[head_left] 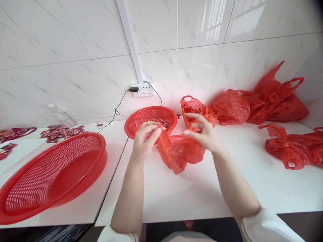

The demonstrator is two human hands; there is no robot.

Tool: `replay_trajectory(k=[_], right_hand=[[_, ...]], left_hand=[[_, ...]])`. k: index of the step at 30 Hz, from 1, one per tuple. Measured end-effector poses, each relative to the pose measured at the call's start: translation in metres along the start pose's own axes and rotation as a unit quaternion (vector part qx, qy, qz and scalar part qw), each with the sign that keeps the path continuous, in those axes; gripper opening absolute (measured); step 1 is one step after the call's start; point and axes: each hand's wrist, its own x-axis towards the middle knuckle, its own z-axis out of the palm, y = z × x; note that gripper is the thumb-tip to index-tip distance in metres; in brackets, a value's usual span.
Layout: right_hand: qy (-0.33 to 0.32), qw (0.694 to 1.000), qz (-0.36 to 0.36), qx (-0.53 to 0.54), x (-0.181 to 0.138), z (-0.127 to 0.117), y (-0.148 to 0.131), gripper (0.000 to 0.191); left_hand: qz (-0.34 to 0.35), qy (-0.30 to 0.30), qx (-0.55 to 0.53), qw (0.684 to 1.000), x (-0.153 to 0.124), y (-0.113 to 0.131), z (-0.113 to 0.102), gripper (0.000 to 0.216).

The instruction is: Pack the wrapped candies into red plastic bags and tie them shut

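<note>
A thin red plastic bag (180, 153) hangs over the white tabletop between my two hands, its bottom sagging in loose folds. My left hand (145, 139) pinches the bag's upper left part between thumb and fingers. At the other side, my right hand (202, 132) grips the bag's upper right edge, with the index finger lifted away from the thumb. Behind my left hand stands a small round red plastic basket (131, 120) holding small packets. Just beyond my right hand is another red plastic bag (193, 102), upright with its handle up and dark red contents.
A large red mesh basket (73, 174) stands at left. Behind it lie small red patterned packets (62, 132) and a clear bottle (63, 116). Tied red bags (230, 107) line the wall, with more bags (287, 148) at right. A cable (116, 111) runs from the wall socket (143, 90).
</note>
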Motion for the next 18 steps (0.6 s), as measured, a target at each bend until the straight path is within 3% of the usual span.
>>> replay_trajectory(k=[2,4,7,9,12,14,16,18], right_hand=[[-0.136,0.990,0.005,-0.025,-0.001,0.014,0.001,0.045],[-0.170,0.984,0.000,-0.051,0.001,0.023,0.005,0.023],[-0.077,0.997,0.013,-0.023,0.006,0.028,0.011,0.024],[-0.023,0.999,0.026,0.038,0.009,0.027,0.011,0.028],[-0.020,0.993,0.029,0.117,0.009,0.022,0.007,0.029],[-0.004,0.993,0.026,0.118,0.010,0.014,0.007,0.027],[0.071,0.993,0.023,0.096,0.014,0.002,0.013,0.025],[0.182,0.978,0.025,0.093,0.019,-0.013,0.023,0.026]], left_hand=[[0.005,-0.079,-0.007,0.997,-0.001,0.004,0.015,0.014],[0.000,-0.110,-0.031,0.993,-0.005,0.003,0.026,0.014],[-0.038,-0.090,-0.080,0.992,-0.009,-0.008,0.032,0.050],[-0.066,-0.122,-0.081,0.987,-0.010,-0.018,0.033,0.069],[-0.108,-0.209,-0.055,0.970,-0.005,-0.034,0.037,0.047],[-0.145,-0.220,-0.073,0.962,0.001,-0.044,0.038,0.027],[-0.181,-0.186,-0.119,0.958,0.008,-0.051,0.035,0.029],[-0.202,-0.109,-0.161,0.960,0.014,-0.054,0.028,0.033]])
